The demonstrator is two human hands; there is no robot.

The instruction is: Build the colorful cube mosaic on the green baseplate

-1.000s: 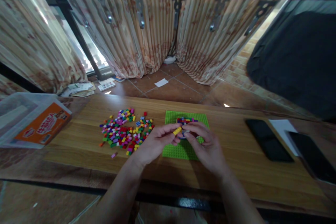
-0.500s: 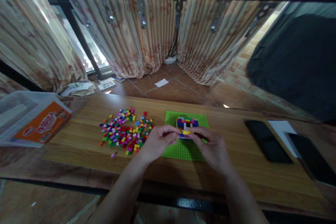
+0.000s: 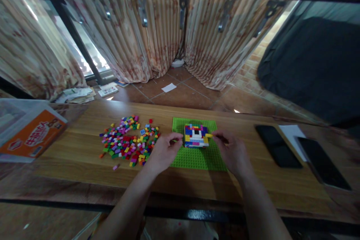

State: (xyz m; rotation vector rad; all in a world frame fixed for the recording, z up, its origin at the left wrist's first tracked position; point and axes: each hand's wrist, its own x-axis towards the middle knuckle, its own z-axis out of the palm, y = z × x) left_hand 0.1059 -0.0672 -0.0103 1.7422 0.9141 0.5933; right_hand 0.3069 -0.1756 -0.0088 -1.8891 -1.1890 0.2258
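A block model (image 3: 196, 135) of mixed colours, with a white middle around a dark square opening, sits on a green baseplate (image 3: 194, 161). My right hand (image 3: 232, 152) pinches a yellow brick (image 3: 208, 135) at the model's right edge. On the other side, my left hand (image 3: 166, 150) is at the model's left edge, thumb and forefinger curled close together. Whether anything small is between those fingertips cannot be made out. Left of that hand lies a loose pile of small coloured bricks (image 3: 126, 138).
The wooden table (image 3: 92, 168) carries a clear plastic box (image 3: 60, 105) with an orange label at the far left. At the right are a dark phone (image 3: 278, 146), a white paper (image 3: 289, 135) and another dark device (image 3: 323, 161). Curtains (image 3: 157, 37) hang beyond the table.
My hands have drawn apart from the yellow piece over the model's front. The right one has moved to the right edge with a yellow brick, uncovering the model's top. The view has shifted slightly.
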